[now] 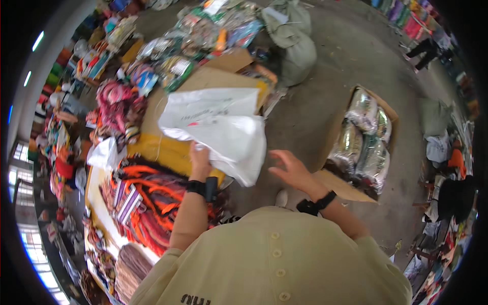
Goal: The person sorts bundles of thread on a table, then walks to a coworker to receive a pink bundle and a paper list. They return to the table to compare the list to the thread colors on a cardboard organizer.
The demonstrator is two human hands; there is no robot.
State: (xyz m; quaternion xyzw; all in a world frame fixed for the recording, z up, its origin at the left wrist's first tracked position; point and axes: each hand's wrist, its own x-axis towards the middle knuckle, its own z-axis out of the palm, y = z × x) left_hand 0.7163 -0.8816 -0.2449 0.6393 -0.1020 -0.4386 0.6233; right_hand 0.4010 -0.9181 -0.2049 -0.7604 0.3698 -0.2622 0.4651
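A large white plastic sack [218, 127] with faint print lies spread over a cardboard-topped table in front of me, its lower right part hanging past the edge. My left hand [200, 159] is at the sack's near left edge, with the fingers curled onto the plastic; their tips are partly hidden. To the right of the sack, my right hand [294, 172] hangs in the air, fingers apart and holding nothing. Close to my left forearm lies a pile of orange, black and maroon yarn-like textile [152, 203] with striped paper bands.
An open carton [394, 119] of plastic-wrapped bundles stands on the floor [330, 66] at right. Plastic-bagged goods [198, 35] heap at the far side, beside a grey-green sack [292, 46]. Pink textile bundles [114, 104] lie left. A person [432, 48] is far right.
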